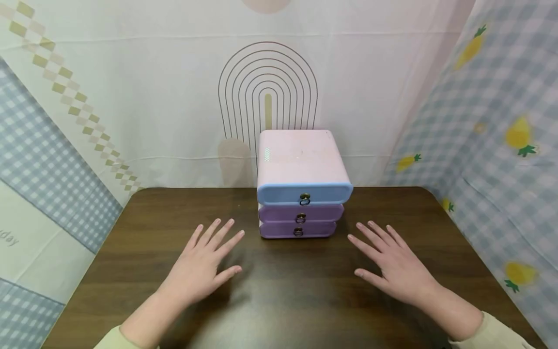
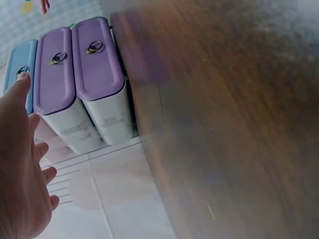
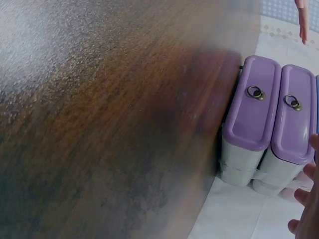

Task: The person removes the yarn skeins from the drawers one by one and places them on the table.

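Note:
A small chest of three stacked drawers (image 1: 302, 157) stands at the back of the brown table, pink on top. Its top drawer front (image 1: 279, 195) is light blue; the middle drawer front (image 1: 279, 214) and the bottom drawer front (image 1: 279, 230) are purple. Each front carries a bronze ring pull (image 1: 304, 199). My left hand (image 1: 200, 269) hovers to the chest's front left, fingers spread and straight, holding nothing. On the front right, my right hand (image 1: 394, 269) is likewise spread and bare. In the wrist views white sides (image 2: 107, 117) show behind the purple fronts, all pushed in.
The wooden table (image 1: 287, 300) has rounded back corners. A white cloth (image 1: 174, 97) with arch line patterns hangs right behind the chest. Blue checked cloth with pineapples (image 1: 492, 145) hangs along the right, and blue checked cloth (image 1: 48, 160) along the left.

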### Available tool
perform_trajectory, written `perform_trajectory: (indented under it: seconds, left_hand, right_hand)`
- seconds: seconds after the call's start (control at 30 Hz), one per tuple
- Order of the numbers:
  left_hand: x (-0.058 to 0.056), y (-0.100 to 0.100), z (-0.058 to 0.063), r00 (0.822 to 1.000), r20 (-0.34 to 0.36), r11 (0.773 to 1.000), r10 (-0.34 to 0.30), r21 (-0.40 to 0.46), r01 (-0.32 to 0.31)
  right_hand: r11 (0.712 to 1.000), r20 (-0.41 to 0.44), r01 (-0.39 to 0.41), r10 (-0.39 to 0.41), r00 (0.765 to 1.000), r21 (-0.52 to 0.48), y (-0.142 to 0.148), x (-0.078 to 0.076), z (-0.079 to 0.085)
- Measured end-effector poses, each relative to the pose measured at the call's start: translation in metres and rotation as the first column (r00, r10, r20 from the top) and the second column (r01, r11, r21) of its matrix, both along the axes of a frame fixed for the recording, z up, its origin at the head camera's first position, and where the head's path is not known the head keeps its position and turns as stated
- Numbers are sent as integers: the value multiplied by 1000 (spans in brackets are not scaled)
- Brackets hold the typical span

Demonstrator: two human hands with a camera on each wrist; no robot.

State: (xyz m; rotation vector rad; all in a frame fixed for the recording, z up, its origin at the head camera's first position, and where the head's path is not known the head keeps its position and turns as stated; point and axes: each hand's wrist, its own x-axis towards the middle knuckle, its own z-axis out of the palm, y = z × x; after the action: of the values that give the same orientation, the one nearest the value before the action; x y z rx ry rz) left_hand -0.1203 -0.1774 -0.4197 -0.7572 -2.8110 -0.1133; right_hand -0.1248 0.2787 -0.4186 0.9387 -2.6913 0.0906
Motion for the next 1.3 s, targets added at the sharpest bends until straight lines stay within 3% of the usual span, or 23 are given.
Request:
perform_trajectory:
  seconds: [0.27,0.5,0.97,1.3]
  left_hand:
    - [-5,-1,5,1000,-25,997,-3,79,5]
    - [-11,0,10,1000,-5,995,12,99,-11]
    - [-21,0,19,999,-31,991,33,128,-29]
    - [-32,2,31,993,-94,990,65,132,-52]
  right_hand:
    - [1000,17,-18,18,1000,-11,-2,1,3]
    - [1000,27,-9,10,1000,-21,-5,0,7]
    - [998,-47,-62,62,997,-15,-10,-6,10]
    - [995,-93,-96,97,991,17,-18,-13,14]
